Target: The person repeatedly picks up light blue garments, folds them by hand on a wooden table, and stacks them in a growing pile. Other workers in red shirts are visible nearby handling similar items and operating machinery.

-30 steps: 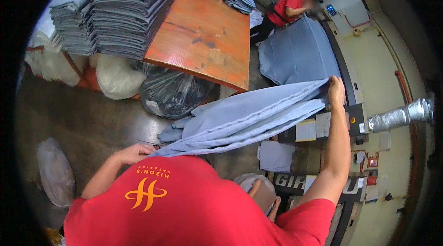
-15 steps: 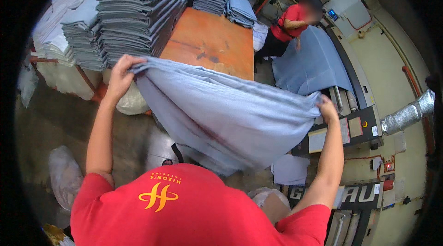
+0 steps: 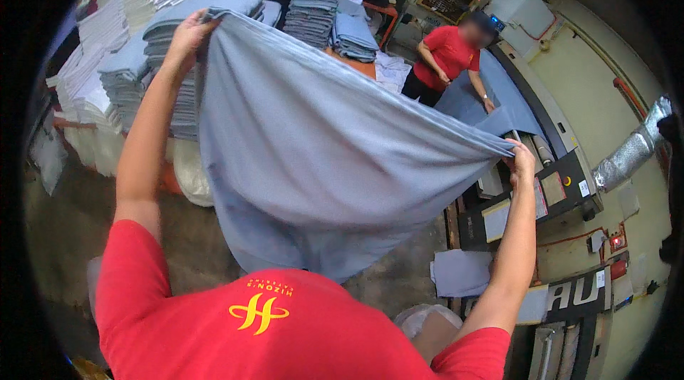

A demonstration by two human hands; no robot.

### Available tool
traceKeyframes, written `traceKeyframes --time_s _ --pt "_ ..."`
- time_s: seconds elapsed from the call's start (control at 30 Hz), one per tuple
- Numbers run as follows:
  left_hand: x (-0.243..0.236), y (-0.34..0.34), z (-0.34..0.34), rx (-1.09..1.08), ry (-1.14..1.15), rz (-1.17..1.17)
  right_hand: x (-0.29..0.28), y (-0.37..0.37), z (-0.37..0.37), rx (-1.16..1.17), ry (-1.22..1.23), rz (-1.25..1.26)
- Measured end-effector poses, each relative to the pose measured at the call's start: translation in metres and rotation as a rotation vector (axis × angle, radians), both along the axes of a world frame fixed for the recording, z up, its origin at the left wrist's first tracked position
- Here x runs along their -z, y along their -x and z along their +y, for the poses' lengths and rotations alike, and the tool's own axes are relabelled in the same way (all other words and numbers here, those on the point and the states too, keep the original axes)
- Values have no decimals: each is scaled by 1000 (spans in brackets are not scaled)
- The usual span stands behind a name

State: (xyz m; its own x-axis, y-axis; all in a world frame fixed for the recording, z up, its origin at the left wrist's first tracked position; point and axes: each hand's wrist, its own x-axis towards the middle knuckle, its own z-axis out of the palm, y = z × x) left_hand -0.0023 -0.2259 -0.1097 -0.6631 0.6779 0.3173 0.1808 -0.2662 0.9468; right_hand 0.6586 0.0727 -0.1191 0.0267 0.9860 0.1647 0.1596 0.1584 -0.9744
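A large grey-blue cloth [image 3: 335, 145] hangs in front of me, its upper edge stretched between my two hands. My left hand [image 3: 190, 39], raised high at the left, is closed on one corner. At the right and lower down, my right hand [image 3: 522, 162] pinches the other end of that edge. The cloth sags in soft folds between them, and its lower part hangs down near my shirt. It covers most of the table behind it.
Tall stacks of folded grey-blue cloths [image 3: 310, 9] and white cloths [image 3: 92, 95] stand beyond. A co-worker in a red shirt [image 3: 449, 52] touches a grey-blue sheet [image 3: 513, 105] on a long roller machine [image 3: 548, 187] at the right. A folded grey cloth [image 3: 462, 273] lies low right.
Both hands have moved apart, the left one rising, so the cloth is spread wider and higher. The co-worker has reached an arm down onto the sheet at the machine.
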Motion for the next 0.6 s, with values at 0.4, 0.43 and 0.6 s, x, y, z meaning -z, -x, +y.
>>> traceKeyframes --time_s 0.4,0.43,0.6 --pt "30 11 -51 -272 -206 177 41 13 -50 87 -174 219" --pt "40 6 -70 -390 -323 132 44 8 -56 106 -280 350" --pt "67 -74 -169 -702 -777 708 56 -5 -71 74 -289 677"
